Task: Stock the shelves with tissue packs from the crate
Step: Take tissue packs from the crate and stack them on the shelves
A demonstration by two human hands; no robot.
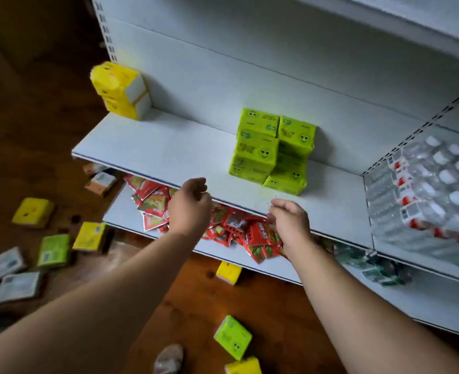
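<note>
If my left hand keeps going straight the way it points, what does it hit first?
Probably the stack of green tissue packs on the shelf: the left hand is at the shelf's front edge, aimed up and right at them. Depth is unclear; bare shelf lies between.

Shop aisle here: white metal shelving point(153, 147) with slotted uprights point(107, 31) fills the upper frame, the retail kind. Green packs point(266, 149) stacked at centre, yellow packs point(120, 90) upper left, red sachets point(223, 228) heaped one shelf down, wrapped bottles point(425, 190) at right. Loose packs point(53, 251) lie strewn over the wood floor point(190, 306) at lower left.
</note>
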